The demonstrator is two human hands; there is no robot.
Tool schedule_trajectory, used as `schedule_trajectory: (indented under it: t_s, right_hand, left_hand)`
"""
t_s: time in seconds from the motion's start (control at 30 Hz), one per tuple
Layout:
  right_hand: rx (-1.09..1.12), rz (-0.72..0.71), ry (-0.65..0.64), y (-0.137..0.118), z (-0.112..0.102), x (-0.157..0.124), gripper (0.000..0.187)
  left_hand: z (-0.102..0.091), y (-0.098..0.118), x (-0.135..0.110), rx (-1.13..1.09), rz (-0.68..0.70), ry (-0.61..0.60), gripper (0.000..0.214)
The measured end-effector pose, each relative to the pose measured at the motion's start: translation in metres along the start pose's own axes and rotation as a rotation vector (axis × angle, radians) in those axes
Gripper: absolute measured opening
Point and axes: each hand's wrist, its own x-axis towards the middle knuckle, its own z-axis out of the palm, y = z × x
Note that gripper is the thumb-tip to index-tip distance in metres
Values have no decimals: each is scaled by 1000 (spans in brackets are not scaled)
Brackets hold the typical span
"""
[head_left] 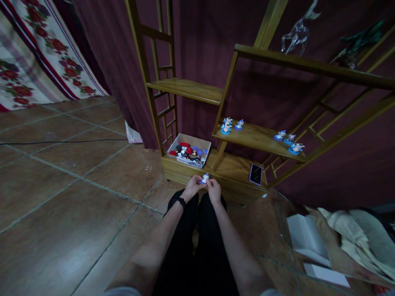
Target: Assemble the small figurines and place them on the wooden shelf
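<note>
Between my two hands, above my knees, is a small white and purple figurine [205, 177] on a purple base. My left hand [193, 186] grips it from the left side, fingers closed at the base. My right hand [213, 190] pinches it from the right. Just beyond, a shallow cardboard box [207, 155] on the low shelf holds several red, purple and black figurines. Similar figurines stand on the middle shelf [256, 137]: a purple one [239, 125] beside blue-based ones [226, 129] at the left, and a few more [295, 149] at the right.
A dark-screened phone [256, 174] lies on the low shelf, right of the box. The wooden shelf unit [191, 90] has lattice sides and upright posts. A clear glass animal [296, 36] stands on the upper shelf. White box pieces [308, 238] and cloth [348, 230] lie at right.
</note>
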Motion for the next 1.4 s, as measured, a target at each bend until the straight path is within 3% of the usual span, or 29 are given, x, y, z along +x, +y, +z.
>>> schedule_trajectory:
  t_s: [0.3, 0.67, 0.93, 1.13, 1.4]
  right_hand:
    - [-276, -63, 30, -11, -3, -11, 26]
    - [-418, -167, -7, -12, -4, -13, 21]
    - [-418, -162, 6, -11, -4, -14, 18]
    - [-404, -133, -17, -13, -4, -14, 17]
    - [-435, -106, -35, -13, -4, -13, 18]
  left_hand:
    - [-4, -8, 5, 62, 2, 22, 35]
    - [-8, -16, 10, 116, 7, 14, 33]
    - [-10, -13, 11, 109, -8, 36, 29]
    - [-9, -9, 11, 26, -55, 86, 15]
    - [-6, -8, 11, -34, -126, 132, 14]
